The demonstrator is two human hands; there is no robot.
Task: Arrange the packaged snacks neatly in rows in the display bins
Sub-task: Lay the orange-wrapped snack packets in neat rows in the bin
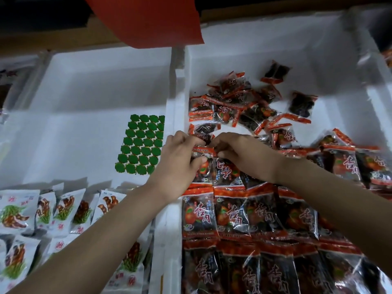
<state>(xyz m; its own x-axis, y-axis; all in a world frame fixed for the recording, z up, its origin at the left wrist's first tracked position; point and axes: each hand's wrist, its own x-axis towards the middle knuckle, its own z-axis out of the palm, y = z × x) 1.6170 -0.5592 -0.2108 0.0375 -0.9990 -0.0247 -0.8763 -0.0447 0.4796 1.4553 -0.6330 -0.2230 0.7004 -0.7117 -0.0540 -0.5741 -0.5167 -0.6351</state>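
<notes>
A: White foam bins sit side by side w/ a foam wall point(172, 102) btw them. What's in the right bin point(275, 39)?

B: Red-and-dark snack packets. Near half has neat rows point(233, 213), overlapping, labels up. Far half has a loose pile point(239, 102), packets lying at all angles, a couple apart from it toward the back.

A: Hands?

B: Both are in the right bin, at its left side, just past the last neat row. Left hand point(180, 164) and right hand point(239, 153) each pinch the same packet point(204, 150) at its red top edge, fingers curled. Left thumb is on its front. Hands are nearly touching.

A: Is the packet flat or lifted?

B: Can't tell. It sits at the far edge of the rows, close to the foam wall.

A: Left bin point(84, 81)?

B: Green round pcs point(142, 145) are laid in a tight grid at its right side, by the wall. White snack packets point(63, 209) are in rows at near-left, some under the left forearm.

A: Anything above?

B: Red card point(148, 20) hangs over the back edge, approx btw the two bins. Dark behind it.
</notes>
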